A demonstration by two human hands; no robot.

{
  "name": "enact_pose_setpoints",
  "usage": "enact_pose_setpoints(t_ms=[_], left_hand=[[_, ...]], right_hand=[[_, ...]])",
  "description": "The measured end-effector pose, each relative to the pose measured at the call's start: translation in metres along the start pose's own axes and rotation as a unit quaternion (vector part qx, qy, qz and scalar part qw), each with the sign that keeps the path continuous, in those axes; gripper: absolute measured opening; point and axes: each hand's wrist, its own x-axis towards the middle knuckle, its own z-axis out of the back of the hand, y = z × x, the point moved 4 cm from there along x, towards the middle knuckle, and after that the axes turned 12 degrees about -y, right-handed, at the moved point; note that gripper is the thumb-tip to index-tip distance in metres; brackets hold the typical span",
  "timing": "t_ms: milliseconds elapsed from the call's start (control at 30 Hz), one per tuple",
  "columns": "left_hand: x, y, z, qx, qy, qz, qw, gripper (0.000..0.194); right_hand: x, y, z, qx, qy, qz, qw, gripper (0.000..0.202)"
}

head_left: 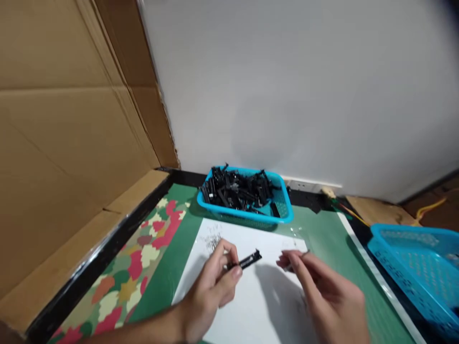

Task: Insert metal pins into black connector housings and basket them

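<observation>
My left hand point(211, 282) pinches a narrow black plastic part point(250, 259) between thumb and fingers. The part's hooked far end sticks out to the right, above a white sheet of paper point(247, 306). To the right of it and apart from it, my right hand point(322, 291) has its thumb and fingertips closed over the paper's right side. A small greyish bit shows at those fingertips, too small to name. Several thin, small pieces point(212, 242) appear on the paper's upper left, partly behind my left hand.
A blue basket point(236, 210) heaped with similar black parts stands behind the paper, against a pale wall. Another blue basket point(394, 267) is at the right. Cardboard point(71, 143) walls the left side. A power strip point(308, 185) and cables lie at the back over the green mat point(322, 234).
</observation>
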Motion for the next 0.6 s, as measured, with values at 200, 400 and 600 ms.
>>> enact_pose_setpoints(t_ms=[200, 400, 600], left_hand=[[-0.006, -0.013, -0.008, 0.016, 0.050, 0.020, 0.998, 0.028], [-0.006, -0.004, -0.008, 0.025, 0.074, 0.057, 0.995, 0.037], [-0.006, -0.004, -0.008, 0.075, 0.054, 0.077, 0.993, 0.034]], right_hand=[[0.009, 0.017, 0.001, -0.003, -0.034, 0.015, 0.999, 0.023], [0.022, 0.012, 0.014, -0.018, -0.021, 0.000, 1.000, 0.024], [0.047, 0.003, 0.026, -0.176, 0.079, 0.048, 0.980, 0.021]])
